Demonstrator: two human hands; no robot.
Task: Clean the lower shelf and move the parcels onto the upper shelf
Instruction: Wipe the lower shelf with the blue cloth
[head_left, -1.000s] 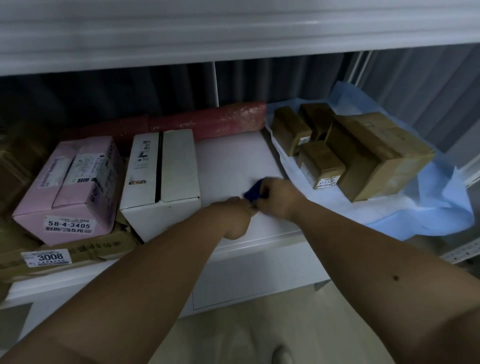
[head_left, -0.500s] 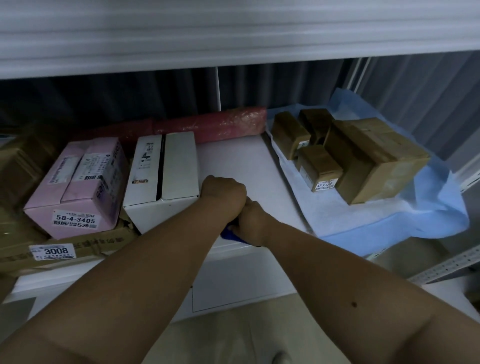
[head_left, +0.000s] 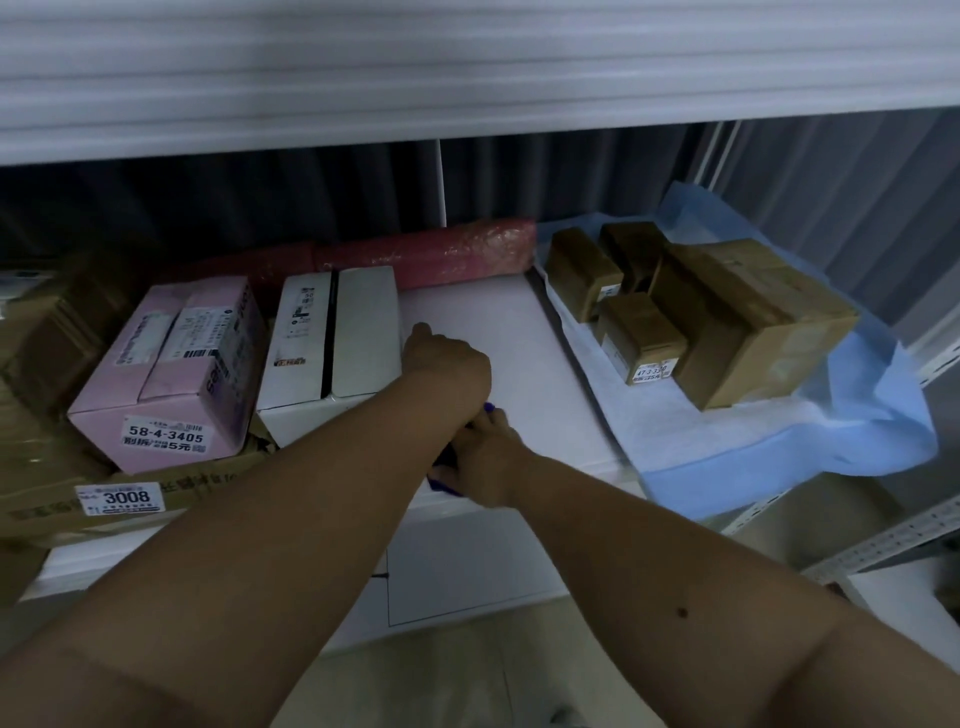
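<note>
1. My right hand (head_left: 483, 457) grips a blue cloth (head_left: 441, 480) at the lower shelf's (head_left: 519, 364) front edge.
2. My left hand (head_left: 447, 364) lies against the white box (head_left: 332, 338); I cannot tell whether it holds anything.
3. The parcels are not yet moved: pink box (head_left: 166, 364) left, brown boxes (head_left: 727, 322) right on a blue sheet (head_left: 857, 441).
4. Risk, as I judge it: crossed forearms could nudge the white box.
5. A wide wipe may snag the sheet and drag the 4 brown boxes.
</note>
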